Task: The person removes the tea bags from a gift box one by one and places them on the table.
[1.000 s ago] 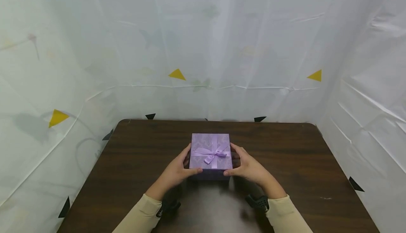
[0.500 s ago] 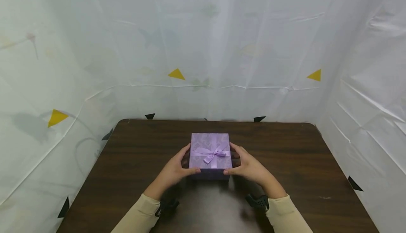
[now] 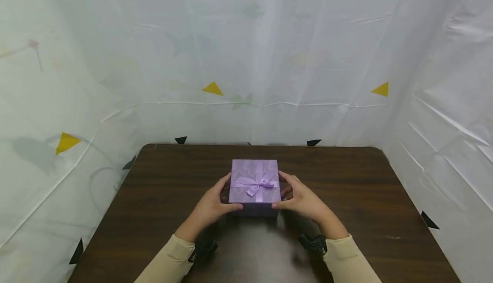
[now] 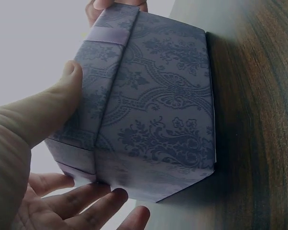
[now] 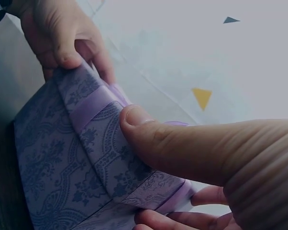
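A purple patterned gift box (image 3: 255,210) stands on the table, its lid (image 3: 240,171) on top. A lilac ribbon with a bow (image 3: 259,185) crosses the lid. My left hand (image 3: 209,206) holds the lid's left side, the thumb at the near face and the fingers along the side. Opposite it, my right hand (image 3: 306,201) grips the right side in the same way. In the left wrist view a seam runs between the lid band (image 4: 94,76) and the box wall (image 4: 163,91). The right wrist view has my right thumb (image 5: 139,120) against the lid band. What the box contains is hidden.
The dark brown wooden table (image 3: 173,171) has rounded far corners. White cloth (image 3: 250,60) with yellow and black triangles hangs behind it and along both sides. Each wrist carries a dark strapped device, such as the one (image 3: 313,243) on the right.
The head view has tilted very slightly. Both hands stay at the box's sides, and the left thumb has shifted slightly left along the near face. The box looks otherwise unchanged.
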Demonstrator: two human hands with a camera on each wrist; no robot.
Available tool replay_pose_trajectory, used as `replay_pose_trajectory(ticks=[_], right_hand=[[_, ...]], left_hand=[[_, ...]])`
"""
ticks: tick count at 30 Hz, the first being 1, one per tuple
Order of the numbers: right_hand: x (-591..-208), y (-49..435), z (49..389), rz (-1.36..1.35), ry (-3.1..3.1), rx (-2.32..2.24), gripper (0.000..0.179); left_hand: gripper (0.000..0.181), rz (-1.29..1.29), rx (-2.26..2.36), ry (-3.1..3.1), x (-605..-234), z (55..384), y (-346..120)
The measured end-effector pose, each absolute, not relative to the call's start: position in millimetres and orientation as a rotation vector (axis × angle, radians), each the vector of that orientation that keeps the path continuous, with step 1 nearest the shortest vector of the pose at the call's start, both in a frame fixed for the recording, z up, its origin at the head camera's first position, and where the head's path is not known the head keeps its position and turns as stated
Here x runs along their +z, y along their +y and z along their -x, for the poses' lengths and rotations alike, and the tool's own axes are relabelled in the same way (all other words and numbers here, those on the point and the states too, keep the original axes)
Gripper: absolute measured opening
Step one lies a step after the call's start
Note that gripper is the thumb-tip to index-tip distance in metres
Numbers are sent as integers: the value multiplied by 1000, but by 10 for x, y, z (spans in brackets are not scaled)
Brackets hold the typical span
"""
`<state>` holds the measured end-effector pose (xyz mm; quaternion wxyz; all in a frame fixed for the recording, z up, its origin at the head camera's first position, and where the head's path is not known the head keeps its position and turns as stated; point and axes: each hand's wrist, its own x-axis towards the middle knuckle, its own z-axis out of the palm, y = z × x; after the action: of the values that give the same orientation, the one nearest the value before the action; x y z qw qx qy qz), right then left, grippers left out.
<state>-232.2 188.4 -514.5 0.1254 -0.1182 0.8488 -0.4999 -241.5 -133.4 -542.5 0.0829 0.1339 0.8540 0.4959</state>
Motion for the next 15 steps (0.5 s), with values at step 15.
replay_pose_trajectory(ticks=[15], right_hand=[[-5071,1911,2323,389,2479,-1489,107]], left_hand=[[111,-414,1504,2583,-5333,2400,-1346]])
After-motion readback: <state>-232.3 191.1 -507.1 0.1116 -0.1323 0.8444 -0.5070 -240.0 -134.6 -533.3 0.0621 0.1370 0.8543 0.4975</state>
